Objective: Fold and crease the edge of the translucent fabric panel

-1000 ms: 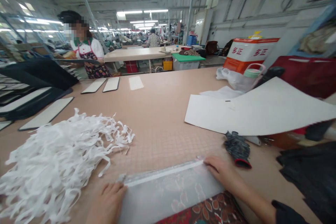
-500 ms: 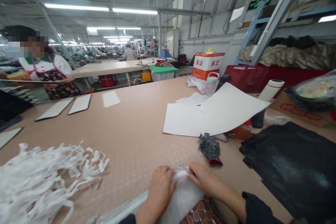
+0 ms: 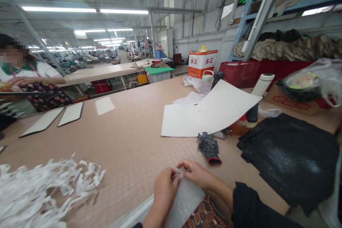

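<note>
My left hand [image 3: 165,188] and my right hand [image 3: 195,172] meet at the bottom centre of the view, their fingers pinching the end of a translucent plastic sheet [image 3: 185,201]. Its lower part runs down toward a brown patterned cloth [image 3: 204,215] at my lap. A tangled pile of white fabric strips [image 3: 45,192] lies left of my left hand on the tan cutting table [image 3: 128,142]. Beyond my right hand rests a dark knitted glove with a red cuff [image 3: 209,148]. What lies under the plastic cannot be seen.
Large white paper sheets [image 3: 203,110] and a black cloth [image 3: 285,153] lie to the right. Several white panels [image 3: 71,114] lie on the far left. A co-worker [image 3: 32,78] stands beyond. An orange-and-white box [image 3: 202,63] and a white flask [image 3: 263,84] stand further back.
My hands have moved from lying apart on the plastic sheet to pinching it together at one end, and the sheet looks narrower. The view has swung to the right.
</note>
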`<state>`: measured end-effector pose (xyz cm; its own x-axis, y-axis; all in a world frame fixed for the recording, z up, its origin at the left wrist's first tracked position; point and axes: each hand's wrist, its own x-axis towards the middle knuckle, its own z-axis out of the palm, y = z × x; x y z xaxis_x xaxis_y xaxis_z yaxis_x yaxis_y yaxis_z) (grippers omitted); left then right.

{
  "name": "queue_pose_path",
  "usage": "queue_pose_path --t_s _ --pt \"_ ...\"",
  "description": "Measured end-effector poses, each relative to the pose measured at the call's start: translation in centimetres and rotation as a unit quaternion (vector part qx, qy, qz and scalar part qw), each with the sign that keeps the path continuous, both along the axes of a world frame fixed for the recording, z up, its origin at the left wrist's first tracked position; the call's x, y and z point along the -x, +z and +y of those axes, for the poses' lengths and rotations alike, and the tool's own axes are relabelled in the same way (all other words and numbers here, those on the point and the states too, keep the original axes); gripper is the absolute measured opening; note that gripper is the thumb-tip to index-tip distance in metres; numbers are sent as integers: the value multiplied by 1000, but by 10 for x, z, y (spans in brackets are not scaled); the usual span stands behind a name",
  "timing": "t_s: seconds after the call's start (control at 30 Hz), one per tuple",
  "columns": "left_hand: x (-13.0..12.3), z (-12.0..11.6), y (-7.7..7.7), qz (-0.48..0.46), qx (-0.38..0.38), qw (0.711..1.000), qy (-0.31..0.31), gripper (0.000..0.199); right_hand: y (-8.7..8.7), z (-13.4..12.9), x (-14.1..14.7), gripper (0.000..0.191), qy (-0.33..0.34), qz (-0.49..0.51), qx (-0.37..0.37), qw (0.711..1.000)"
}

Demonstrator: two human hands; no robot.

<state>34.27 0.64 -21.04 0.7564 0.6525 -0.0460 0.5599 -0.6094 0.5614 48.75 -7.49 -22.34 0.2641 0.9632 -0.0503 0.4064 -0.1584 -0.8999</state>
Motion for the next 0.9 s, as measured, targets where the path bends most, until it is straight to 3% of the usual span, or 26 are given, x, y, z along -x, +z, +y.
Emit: queue_pose_path --t_s 0.1,0.3,0.5,0.73,0.9 --pt "-2 -4 -3 9 -27 999 -20 12 -5 0 -2 35 -32 -23 -2 999" --pt "-4 -13 -18 12 -154 986 -59 19 -19 3 0 29 -55 -87 -14 995" --pt "-3 -14 -33 5 -244 966 -81 20 -15 1 0 11 -50 -206 -36 977" --pt "-1 -16 -24 37 -283 951 -118 27 -1 9 -9 9 -4 -217 27 976" --pt "0 -17 -23 52 -281 948 -136 28 -2 17 -10 8 -7 -217 51 975"
